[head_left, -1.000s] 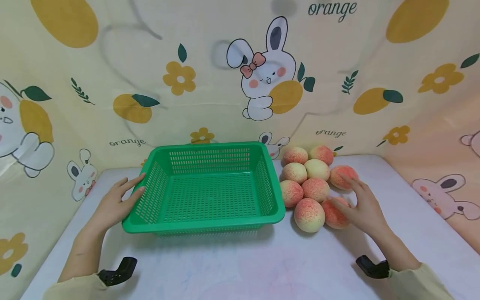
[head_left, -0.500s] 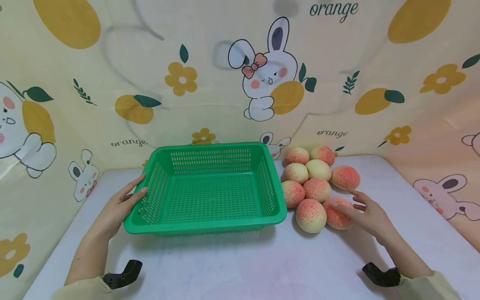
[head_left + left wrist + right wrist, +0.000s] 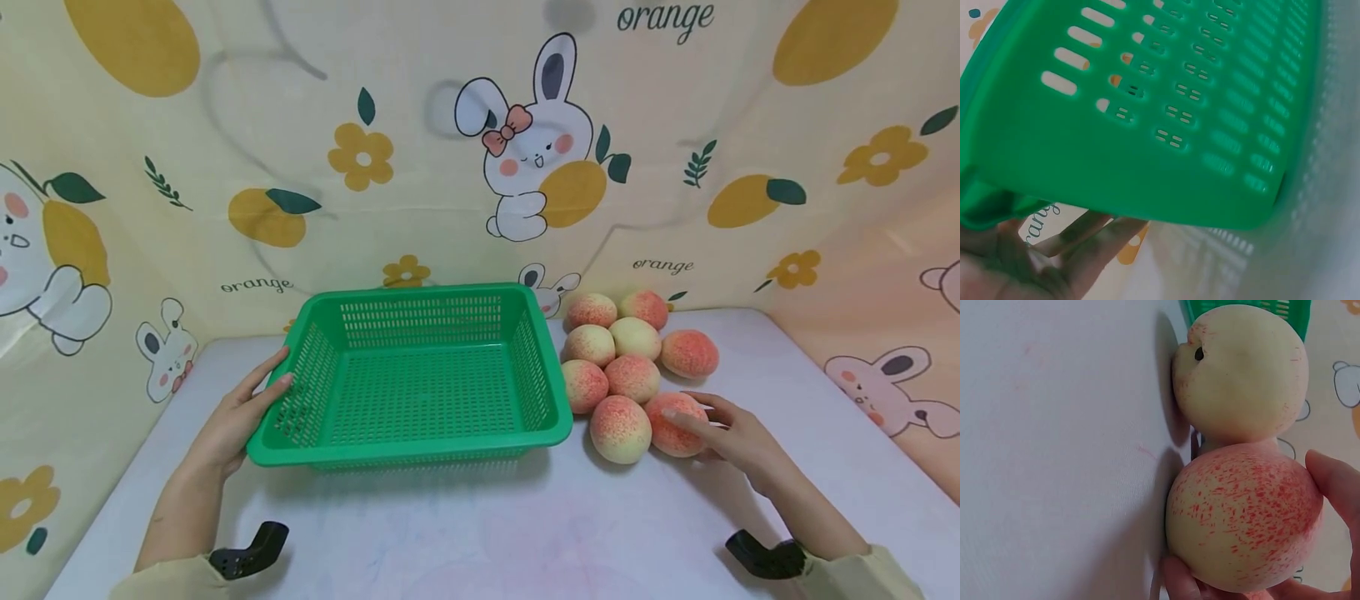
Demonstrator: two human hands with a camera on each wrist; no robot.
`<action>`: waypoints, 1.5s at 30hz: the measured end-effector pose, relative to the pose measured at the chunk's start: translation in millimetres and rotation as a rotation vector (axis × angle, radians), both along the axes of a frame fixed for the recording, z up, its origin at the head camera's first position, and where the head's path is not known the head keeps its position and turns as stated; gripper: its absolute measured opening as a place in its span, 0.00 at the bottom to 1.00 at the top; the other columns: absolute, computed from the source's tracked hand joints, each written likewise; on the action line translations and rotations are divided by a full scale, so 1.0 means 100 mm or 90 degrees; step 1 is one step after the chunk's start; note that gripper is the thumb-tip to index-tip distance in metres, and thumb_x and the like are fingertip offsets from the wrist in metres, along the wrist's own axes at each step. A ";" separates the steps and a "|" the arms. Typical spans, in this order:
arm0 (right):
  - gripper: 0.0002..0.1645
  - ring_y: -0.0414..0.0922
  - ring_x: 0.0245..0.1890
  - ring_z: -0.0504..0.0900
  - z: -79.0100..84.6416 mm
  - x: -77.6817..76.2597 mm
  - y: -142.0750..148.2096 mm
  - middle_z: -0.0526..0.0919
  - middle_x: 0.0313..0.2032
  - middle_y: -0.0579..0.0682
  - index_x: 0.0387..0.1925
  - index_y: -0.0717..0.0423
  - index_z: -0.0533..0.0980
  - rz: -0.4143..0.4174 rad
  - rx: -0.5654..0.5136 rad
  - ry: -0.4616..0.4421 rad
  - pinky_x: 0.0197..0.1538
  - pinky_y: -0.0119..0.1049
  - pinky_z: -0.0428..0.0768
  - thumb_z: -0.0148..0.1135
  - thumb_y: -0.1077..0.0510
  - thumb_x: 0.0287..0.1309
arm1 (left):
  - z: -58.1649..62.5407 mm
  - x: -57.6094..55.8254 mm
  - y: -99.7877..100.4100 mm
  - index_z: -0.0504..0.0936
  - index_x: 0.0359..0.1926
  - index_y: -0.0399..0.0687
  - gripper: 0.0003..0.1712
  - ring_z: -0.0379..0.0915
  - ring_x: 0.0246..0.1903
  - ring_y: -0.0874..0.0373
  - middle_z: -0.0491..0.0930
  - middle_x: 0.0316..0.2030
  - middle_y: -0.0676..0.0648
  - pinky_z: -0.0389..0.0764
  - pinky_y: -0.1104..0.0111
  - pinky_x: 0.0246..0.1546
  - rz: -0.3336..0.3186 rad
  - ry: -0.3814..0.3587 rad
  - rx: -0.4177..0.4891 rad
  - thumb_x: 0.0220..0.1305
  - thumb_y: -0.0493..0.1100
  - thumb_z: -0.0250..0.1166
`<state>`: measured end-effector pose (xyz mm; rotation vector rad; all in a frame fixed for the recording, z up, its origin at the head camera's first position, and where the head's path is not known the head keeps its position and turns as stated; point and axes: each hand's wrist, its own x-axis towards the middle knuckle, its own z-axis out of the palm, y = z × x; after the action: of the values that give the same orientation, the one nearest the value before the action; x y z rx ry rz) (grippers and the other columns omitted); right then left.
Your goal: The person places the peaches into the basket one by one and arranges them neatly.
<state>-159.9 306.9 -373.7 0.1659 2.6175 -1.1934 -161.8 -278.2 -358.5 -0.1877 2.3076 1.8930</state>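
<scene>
My left hand (image 3: pixel 236 421) holds the left rim of a green plastic basket (image 3: pixel 408 454), thumb over the rim. In the left wrist view its fingers (image 3: pixel 1094 247) lie along the slotted outer wall, below the rim. On the right, my right hand (image 3: pixel 738 437) grips the front right peach (image 3: pixel 677 427), which is pink-red with a pale yellow side. The right wrist view has the thumb (image 3: pixel 1338 484) on one side of this peach and fingertips (image 3: pixel 1179 580) curled at the other. A paler peach (image 3: pixel 621 429) sits beside it, close to the held one.
Several more peaches are bunched behind, between basket and right hand, including a redder peach (image 3: pixel 690 354) at the right and a pale peach (image 3: pixel 636 338). All rest on a white table (image 3: pixel 465 542). A cloth backdrop (image 3: pixel 420 50) printed with rabbits and oranges rises behind.
My right hand has drawn back from the redder rear peach and come down around the front right peach. The left hand stays at the basket's rim, and the basket has not moved.
</scene>
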 end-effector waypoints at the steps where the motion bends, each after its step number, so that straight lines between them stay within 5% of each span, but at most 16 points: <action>1: 0.48 0.43 0.38 0.77 0.00 0.00 0.00 0.64 0.62 0.74 0.71 0.64 0.52 -0.002 -0.005 -0.002 0.39 0.34 0.80 0.53 0.37 0.64 | 0.00 0.00 0.00 0.45 0.75 0.68 0.38 0.78 0.33 0.67 0.54 0.66 0.34 0.83 0.69 0.34 0.004 -0.001 0.002 0.70 0.60 0.51; 6: 0.47 0.38 0.36 0.77 0.00 0.00 0.04 0.63 0.63 0.73 0.71 0.65 0.52 -0.009 -0.038 -0.009 0.40 0.34 0.81 0.53 0.37 0.65 | 0.01 -0.01 0.03 0.46 0.75 0.69 0.38 0.74 0.35 0.70 0.44 0.73 0.36 0.81 0.72 0.34 0.025 -0.005 -0.004 0.70 0.61 0.50; 14: 0.52 0.26 0.40 0.71 0.13 -0.03 0.10 0.52 0.68 0.73 0.73 0.69 0.43 -0.050 -0.105 -0.008 0.43 0.29 0.81 0.49 0.36 0.67 | 0.02 -0.01 0.07 0.46 0.75 0.69 0.37 0.75 0.35 0.70 0.44 0.73 0.37 0.82 0.72 0.35 0.040 -0.011 0.008 0.70 0.61 0.50; 21: 0.55 0.34 0.47 0.71 0.30 -0.17 0.02 0.47 0.71 0.70 0.74 0.64 0.36 -0.062 -0.162 0.000 0.43 0.29 0.81 0.48 0.35 0.66 | 0.04 0.01 0.07 0.47 0.75 0.68 0.37 0.75 0.35 0.71 0.43 0.73 0.36 0.82 0.73 0.35 0.054 -0.005 0.007 0.70 0.61 0.50; 26: 0.53 0.24 0.38 0.72 0.42 -0.27 -0.07 0.57 0.68 0.62 0.75 0.61 0.38 -0.058 -0.228 0.012 0.43 0.29 0.81 0.51 0.37 0.65 | 0.05 0.01 0.08 0.48 0.75 0.68 0.37 0.72 0.36 0.71 0.42 0.74 0.39 0.80 0.75 0.35 0.061 -0.011 0.005 0.70 0.61 0.51; 29: 0.48 0.27 0.38 0.76 0.55 -0.35 -0.14 0.70 0.55 0.47 0.74 0.59 0.47 -0.052 -0.289 0.020 0.43 0.30 0.82 0.54 0.40 0.65 | 0.05 0.01 0.08 0.49 0.75 0.68 0.37 0.71 0.36 0.71 0.42 0.74 0.39 0.80 0.75 0.35 0.057 -0.015 0.003 0.70 0.61 0.51; 32: 0.45 0.31 0.39 0.78 0.69 -0.44 -0.27 0.73 0.45 0.37 0.72 0.57 0.52 -0.046 -0.326 0.019 0.43 0.30 0.82 0.57 0.40 0.64 | 0.04 0.01 0.07 0.48 0.75 0.68 0.37 0.72 0.36 0.70 0.43 0.74 0.39 0.80 0.74 0.34 0.053 -0.018 -0.005 0.70 0.61 0.50; 40: 0.55 0.45 0.60 0.65 0.94 -0.68 -0.73 0.56 0.68 0.49 0.76 0.46 0.42 -0.046 -0.334 -0.042 0.50 0.29 0.76 0.58 0.33 0.59 | 0.02 -0.01 0.05 0.48 0.74 0.71 0.37 0.73 0.34 0.70 0.42 0.74 0.39 0.81 0.74 0.33 0.062 -0.032 -0.016 0.70 0.62 0.50; 45: 0.48 0.47 0.60 0.64 0.95 -0.79 -0.93 0.64 0.61 0.47 0.73 0.53 0.51 -0.009 -0.353 -0.012 0.49 0.32 0.78 0.58 0.36 0.61 | 0.01 -0.04 0.07 0.48 0.74 0.71 0.37 0.74 0.33 0.70 0.44 0.74 0.39 0.81 0.74 0.33 0.065 -0.034 -0.011 0.70 0.62 0.51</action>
<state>-238.6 214.2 -278.8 0.0849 2.1659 -1.8491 -165.6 -270.9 -357.1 -0.3608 2.3220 1.8898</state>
